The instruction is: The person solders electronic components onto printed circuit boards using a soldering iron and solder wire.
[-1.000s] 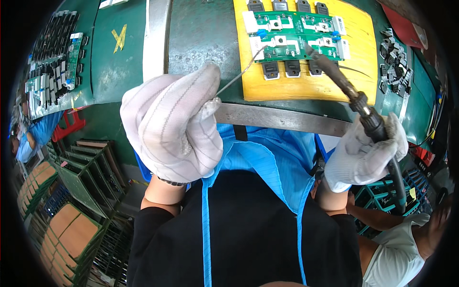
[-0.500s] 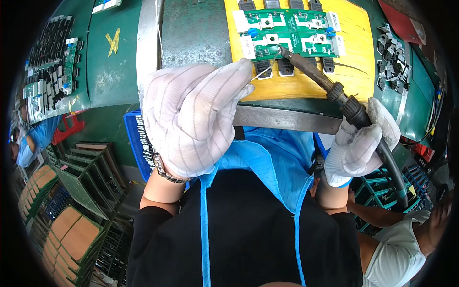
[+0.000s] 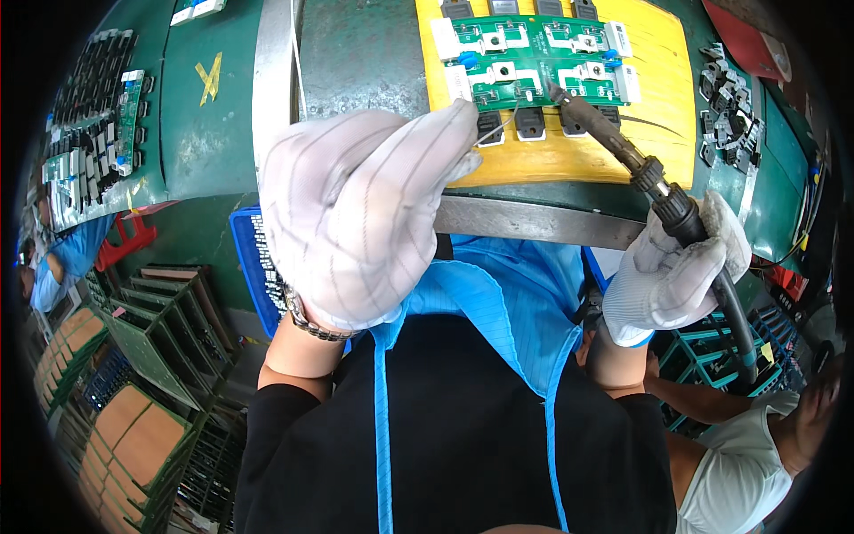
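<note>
My right hand (image 3: 680, 271), in a white striped glove, is closed round the handle of a soldering iron (image 3: 614, 147). The iron's tip is at the near edge of a green circuit board (image 3: 534, 67); whether it touches cannot be made out. White blocks and small blue parts sit at the board's ends, and black flat components (image 3: 531, 125) stick out beneath it. My left hand (image 3: 365, 205), gloved and with a wristwatch, pinches a thin solder wire (image 3: 495, 130) that points toward the board's near edge. The board lies on a yellow pad (image 3: 658, 133).
Black parts lie in a pile (image 3: 729, 116) at the right. More boards and parts (image 3: 98, 116) are at the far left. A blue bin (image 3: 253, 267) stands below the bench edge (image 3: 543, 221). Another person (image 3: 743, 463) is at the lower right, with green racks (image 3: 160, 329) at the left.
The iron's tip has moved right along the board's near edge, and my right hand has shifted slightly right and down. My left hand has moved only a little, still pinching the wire.
</note>
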The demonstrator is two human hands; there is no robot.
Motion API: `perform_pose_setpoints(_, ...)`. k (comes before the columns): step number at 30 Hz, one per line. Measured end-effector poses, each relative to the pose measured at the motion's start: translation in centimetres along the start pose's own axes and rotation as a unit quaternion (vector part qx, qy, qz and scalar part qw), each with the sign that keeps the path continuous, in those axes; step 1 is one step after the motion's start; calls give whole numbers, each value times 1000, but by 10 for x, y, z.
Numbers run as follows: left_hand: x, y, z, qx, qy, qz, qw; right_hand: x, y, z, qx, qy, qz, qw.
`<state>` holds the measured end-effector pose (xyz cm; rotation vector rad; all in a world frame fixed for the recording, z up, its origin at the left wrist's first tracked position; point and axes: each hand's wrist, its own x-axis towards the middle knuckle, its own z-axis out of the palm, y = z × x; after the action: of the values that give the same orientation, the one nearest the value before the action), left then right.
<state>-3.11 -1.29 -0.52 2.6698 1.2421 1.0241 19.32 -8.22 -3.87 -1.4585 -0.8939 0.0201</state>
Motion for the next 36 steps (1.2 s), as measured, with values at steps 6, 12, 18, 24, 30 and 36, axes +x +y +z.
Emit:
perform_pose_setpoints(6,2,0,4,-6,-17,-9,1000,-3,-5,-14,13,-148,55,987)
perform_pose_setpoints(12,1,1,8,-13,-5,-16,1000,-3,-3,-15,-11,-149,28,988)
perform_pose_setpoints(18,5,2,7,-6,-6,-14,1000,0,-5,-11,-32,-158,-4,987)
perform_pose_setpoints(24,15,3,3,-14,18,-28,999,-1,-16,2,-14,-21,120,992)
perform_pose_setpoints(30,22,3,13,-36,3,-32,999,4,-13,-6,-120,-154,-30,980)
perform_pose_setpoints(36,22,5,9,-23,0,-37,999,4,-13,-9,1,-159,51,986)
